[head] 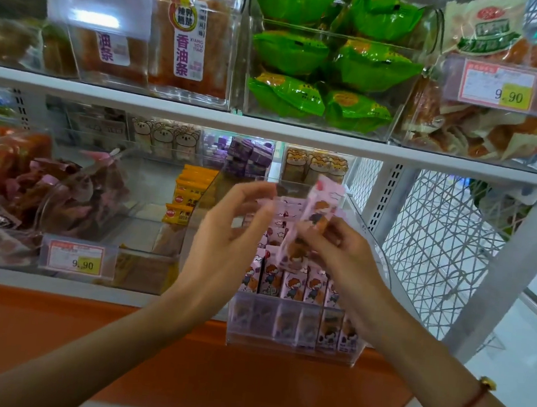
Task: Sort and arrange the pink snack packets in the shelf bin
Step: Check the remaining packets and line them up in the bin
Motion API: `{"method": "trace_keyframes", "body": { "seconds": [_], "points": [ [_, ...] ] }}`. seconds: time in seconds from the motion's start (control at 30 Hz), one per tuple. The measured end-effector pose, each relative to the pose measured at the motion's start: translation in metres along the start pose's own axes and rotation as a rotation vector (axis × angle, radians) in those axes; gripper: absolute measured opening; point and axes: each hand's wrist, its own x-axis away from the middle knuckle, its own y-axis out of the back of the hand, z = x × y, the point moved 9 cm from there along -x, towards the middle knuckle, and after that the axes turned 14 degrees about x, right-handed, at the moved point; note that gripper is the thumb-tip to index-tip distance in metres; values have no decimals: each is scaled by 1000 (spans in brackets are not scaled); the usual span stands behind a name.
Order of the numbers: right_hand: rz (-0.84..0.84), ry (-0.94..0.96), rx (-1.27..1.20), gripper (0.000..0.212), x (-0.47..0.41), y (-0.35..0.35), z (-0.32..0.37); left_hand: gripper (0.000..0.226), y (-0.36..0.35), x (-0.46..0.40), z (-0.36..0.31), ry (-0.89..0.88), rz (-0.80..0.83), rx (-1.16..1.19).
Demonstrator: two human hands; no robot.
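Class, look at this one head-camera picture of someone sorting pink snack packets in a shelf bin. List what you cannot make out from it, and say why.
- Head view: how many pink packets the clear bin holds; both hands cover the middle rows.
- Print on the lifted packet in the right hand: motion blur.
- What the left hand fingertips touch: blurred.
- Small text on the price tag: too small.

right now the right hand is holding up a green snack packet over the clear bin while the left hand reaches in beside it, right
Not quite. The packet pinched in the right hand is pink, not green; the green packets sit in a bin on the shelf above. The head view shows this. The rest stands: it is held over the clear bin, with the left hand reaching in beside it.
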Motion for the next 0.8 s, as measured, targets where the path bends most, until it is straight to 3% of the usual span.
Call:
{"method": "trace_keyframes", "body": {
  "seconds": [0.07,0.2,0.33,0.43,0.6,0.8],
  "points": [
    [19,-111,-125,50,-1,0,-11,28,-4,5,10,47,56,-59],
    [40,-98,-148,49,1,-6,-9,45,-15,9,14,29,162,-236],
    [46,-102,-172,51,0,-8,-10,37,-11,10,9,-30,137,-306],
    [92,-82,-311,42,-4,-6,-5,33,-9,8,13,41,128,-266],
    [6,-54,-364,48,-4,9,-3,39,-18,10,17,71,244,-308],
    [-46,-65,-387,49,-2,15,-6,49,-11,6,8,-21,173,-377]
  ]
}}
